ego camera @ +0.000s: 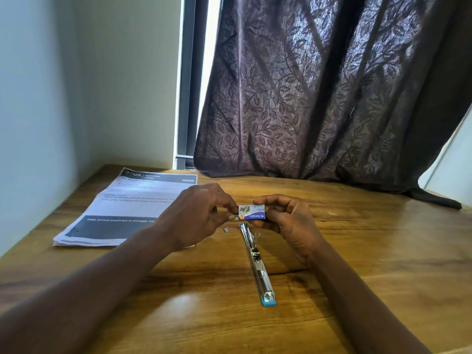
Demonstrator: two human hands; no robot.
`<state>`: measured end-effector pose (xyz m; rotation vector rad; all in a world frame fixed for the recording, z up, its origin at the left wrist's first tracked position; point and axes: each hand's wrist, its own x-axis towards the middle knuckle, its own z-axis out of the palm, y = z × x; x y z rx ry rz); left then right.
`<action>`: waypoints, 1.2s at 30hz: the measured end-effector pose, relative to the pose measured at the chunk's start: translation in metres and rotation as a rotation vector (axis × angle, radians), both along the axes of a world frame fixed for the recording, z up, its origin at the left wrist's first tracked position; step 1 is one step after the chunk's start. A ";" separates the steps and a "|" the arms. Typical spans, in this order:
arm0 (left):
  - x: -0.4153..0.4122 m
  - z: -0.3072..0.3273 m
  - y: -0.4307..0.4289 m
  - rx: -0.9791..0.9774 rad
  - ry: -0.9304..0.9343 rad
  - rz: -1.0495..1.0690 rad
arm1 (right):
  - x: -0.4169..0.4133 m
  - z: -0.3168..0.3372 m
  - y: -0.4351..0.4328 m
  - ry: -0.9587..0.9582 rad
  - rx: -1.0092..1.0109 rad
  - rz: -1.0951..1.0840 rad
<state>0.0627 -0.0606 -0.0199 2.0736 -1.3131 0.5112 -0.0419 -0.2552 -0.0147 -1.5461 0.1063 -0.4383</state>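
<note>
Your right hand holds a small blue-and-white staple box above the middle of the wooden table, fingers curled round it. Your left hand pinches the box's left end. Just below lies an opened stapler, pointing toward the near edge, with a loose staple strip beside it. A stack of printed papers lies by the left edge.

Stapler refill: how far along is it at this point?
Done: the stapler lies opened out flat on the table. In hand: the right hand holds the staple box while the left hand pinches one end of it, apparently getting staples out. Left: loading the stapler and closing it, judging by its open state. A small staple piece lies loose beside it.
</note>
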 end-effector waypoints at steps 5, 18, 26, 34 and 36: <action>0.002 0.000 0.002 0.091 -0.015 0.009 | 0.002 -0.002 0.000 0.014 -0.088 0.004; 0.004 -0.006 -0.002 -0.086 0.235 -0.008 | 0.002 0.002 -0.001 0.077 0.159 0.006; 0.001 -0.006 -0.005 -0.225 0.305 0.010 | 0.002 0.005 -0.002 0.107 0.317 -0.006; 0.003 -0.004 0.005 -0.074 0.236 -0.115 | 0.007 0.003 -0.010 0.113 0.377 -0.148; 0.001 -0.006 0.005 0.019 0.236 -0.143 | 0.007 0.002 -0.010 0.109 0.381 -0.151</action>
